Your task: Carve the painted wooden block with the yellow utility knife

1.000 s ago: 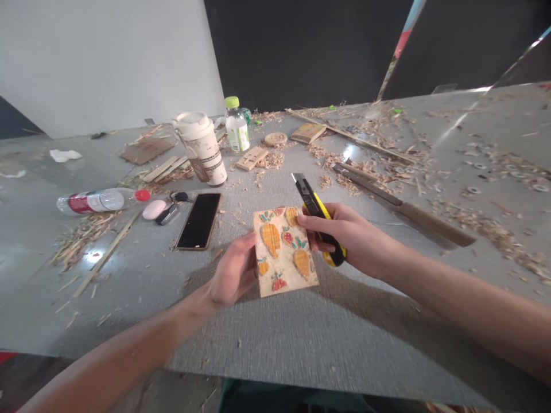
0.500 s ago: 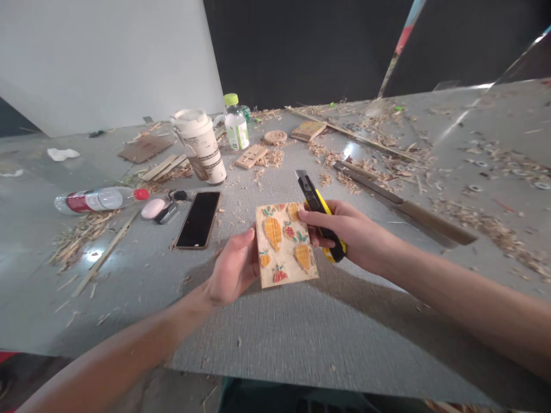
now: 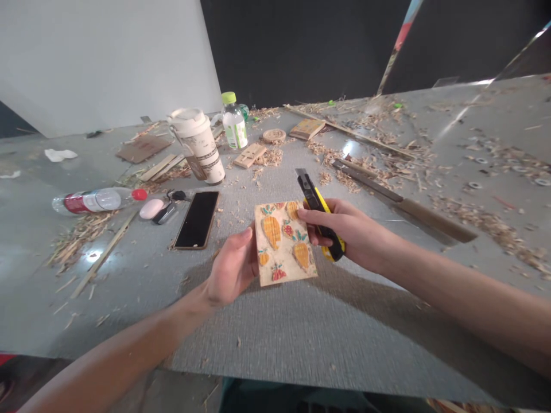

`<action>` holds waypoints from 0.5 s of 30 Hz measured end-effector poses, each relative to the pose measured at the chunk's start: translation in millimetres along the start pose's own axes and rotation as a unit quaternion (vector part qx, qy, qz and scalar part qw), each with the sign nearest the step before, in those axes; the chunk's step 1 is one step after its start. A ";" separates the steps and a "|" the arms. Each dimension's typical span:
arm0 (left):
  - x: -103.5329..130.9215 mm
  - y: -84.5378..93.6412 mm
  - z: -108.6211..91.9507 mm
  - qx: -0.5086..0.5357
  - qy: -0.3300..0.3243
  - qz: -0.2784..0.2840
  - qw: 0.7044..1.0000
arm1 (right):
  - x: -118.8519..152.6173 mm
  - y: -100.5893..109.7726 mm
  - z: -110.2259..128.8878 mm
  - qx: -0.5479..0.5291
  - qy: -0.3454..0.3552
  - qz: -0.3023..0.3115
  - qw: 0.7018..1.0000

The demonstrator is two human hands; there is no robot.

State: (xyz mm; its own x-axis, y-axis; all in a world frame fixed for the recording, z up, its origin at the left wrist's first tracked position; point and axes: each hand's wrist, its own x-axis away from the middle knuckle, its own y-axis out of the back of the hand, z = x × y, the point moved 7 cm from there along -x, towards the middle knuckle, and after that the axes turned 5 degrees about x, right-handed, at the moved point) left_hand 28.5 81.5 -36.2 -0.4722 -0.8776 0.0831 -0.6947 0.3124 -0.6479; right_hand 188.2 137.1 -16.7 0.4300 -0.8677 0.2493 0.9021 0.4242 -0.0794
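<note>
In the centre of the frame, the left hand grips the edge of a flat, wood-like panel with raised painted fruit shapes; the right hand steadies its upper right corner while clasping a hard-bodied utility knife, its bare blade best kept angled away from skin

I'm seeing smartphone lying left of carved wood panel, utility knife sitting right, travel tumbler standing behind smartphone.
</note>
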 end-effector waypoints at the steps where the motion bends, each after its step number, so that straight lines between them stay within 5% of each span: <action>1: 0.1 -0.1 -0.1 -0.002 0.001 -0.003 1.000 | 0.0 0.2 -0.1 0.000 -0.001 -0.001 1.000; 15: 0.4 0.6 0.4 0.006 0.002 -0.010 1.000 | 0.5 0.5 0.1 -0.009 0.002 -0.001 1.000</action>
State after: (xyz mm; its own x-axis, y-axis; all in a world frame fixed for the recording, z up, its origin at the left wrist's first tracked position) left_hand 28.1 81.2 -36.9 -0.4608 -0.8820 0.0986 -0.6970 0.2908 -0.6555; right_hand 188.8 136.9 -16.5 0.4288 -0.8691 0.2465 0.9032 0.4184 -0.0959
